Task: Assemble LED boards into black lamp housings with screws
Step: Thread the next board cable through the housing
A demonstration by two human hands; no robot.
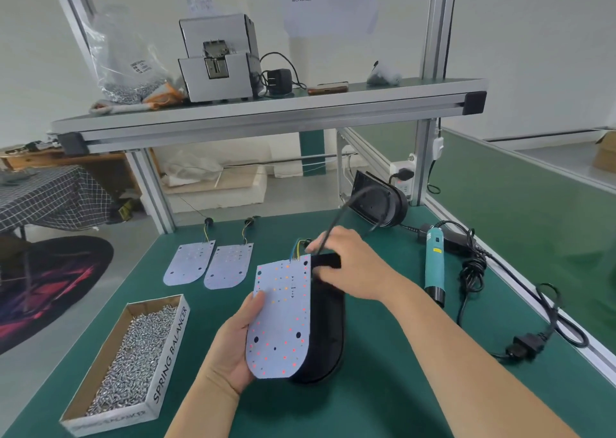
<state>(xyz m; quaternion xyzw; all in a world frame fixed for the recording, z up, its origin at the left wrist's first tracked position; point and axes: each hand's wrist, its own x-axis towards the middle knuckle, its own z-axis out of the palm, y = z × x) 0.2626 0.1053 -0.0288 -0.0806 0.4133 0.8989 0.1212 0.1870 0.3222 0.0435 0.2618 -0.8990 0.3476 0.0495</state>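
Note:
A white LED board [283,314] with coloured dots stands tilted up on edge over a black lamp housing [328,331] in the middle of the green mat. My left hand [238,347] holds the board by its left edge, thumb on its face. My right hand [346,264] is at the top end of the housing and pinches a black cable [336,221] that rises from the board's coloured wires. Two more LED boards [190,264] [230,266] lie flat further back. A cardboard box of screws [133,361] sits at the front left. A teal electric screwdriver [435,264] lies at the right.
A second black housing [380,201] leans at the back right near a power strip [401,174]. The screwdriver's black cord and plug [523,347] trail along the right edge. An overhead shelf [266,117] carries a screw feeder, a bag and an adapter.

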